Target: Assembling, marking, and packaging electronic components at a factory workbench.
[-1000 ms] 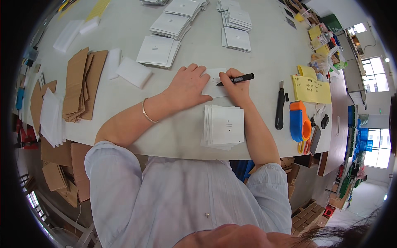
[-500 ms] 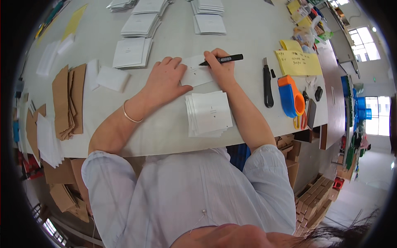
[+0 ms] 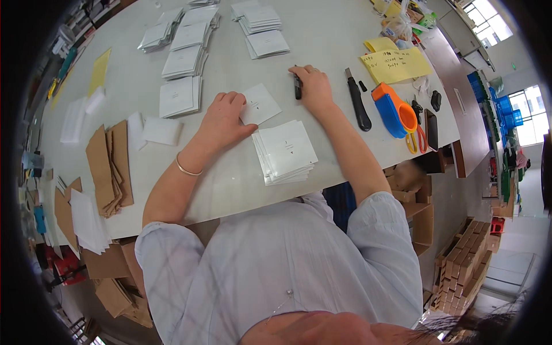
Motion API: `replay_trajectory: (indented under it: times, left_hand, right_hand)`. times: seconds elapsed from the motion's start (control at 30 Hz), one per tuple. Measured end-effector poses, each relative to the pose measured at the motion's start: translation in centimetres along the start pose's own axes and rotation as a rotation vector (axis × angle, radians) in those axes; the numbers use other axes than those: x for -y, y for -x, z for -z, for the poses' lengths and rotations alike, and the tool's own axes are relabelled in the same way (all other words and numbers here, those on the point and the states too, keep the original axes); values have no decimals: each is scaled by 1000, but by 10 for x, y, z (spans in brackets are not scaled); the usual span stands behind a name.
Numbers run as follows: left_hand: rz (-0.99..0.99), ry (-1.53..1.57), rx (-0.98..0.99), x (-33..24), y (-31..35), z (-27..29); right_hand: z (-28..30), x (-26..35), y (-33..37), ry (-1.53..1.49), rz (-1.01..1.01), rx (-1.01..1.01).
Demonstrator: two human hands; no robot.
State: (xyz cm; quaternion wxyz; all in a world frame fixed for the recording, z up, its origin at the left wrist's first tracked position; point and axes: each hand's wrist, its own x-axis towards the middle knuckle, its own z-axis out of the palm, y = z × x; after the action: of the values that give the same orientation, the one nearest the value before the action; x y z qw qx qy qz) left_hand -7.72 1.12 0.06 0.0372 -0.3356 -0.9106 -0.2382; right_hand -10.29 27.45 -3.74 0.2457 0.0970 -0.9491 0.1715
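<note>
My left hand (image 3: 224,119) rests palm down on the table with its thumb apart from its bent fingers. It touches the left edge of a single white square card (image 3: 261,104) bearing small dark print. To the right of that card, my right hand (image 3: 314,91) is closed around a black marker pen (image 3: 298,86), which points toward me above the tabletop. A loose stack of similar white cards (image 3: 286,148) lies between my forearms, close to the table's front edge. My left fingertips partly cover the single card.
Beyond my hands stand several piles of white cards (image 3: 179,96). At right lie a black utility knife (image 3: 358,103), a blue and orange tape dispenser (image 3: 394,109), scissors (image 3: 421,138) and yellow paper (image 3: 397,66). Folded brown cardboard (image 3: 109,167) and white foam pieces (image 3: 162,131) are at left.
My right hand has lifted the marker off the single card and moved away from it, with the pen turned downward. My left hand stays at that card. The whole view has tilted.
</note>
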Motion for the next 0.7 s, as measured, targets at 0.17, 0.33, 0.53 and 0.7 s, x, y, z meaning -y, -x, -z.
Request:
replay_trajectory:
  times: [0.17, 0.33, 0.53, 0.7]
  left_hand:
    - [52, -19, -25, -2, 1, 8]
    - [252, 101, 96, 4, -1, 30]
    - [-53, 414, 131, -48, 17, 41]
    - [-170, 74, 198, -71, 27, 26]
  right_hand:
    - [29, -14, 20, 38, 13, 42]
    - [77, 0, 58, -222, -79, 61]
    - [119, 26, 112, -631, 276, 83]
    - [123, 35, 117, -479, 460, 178]
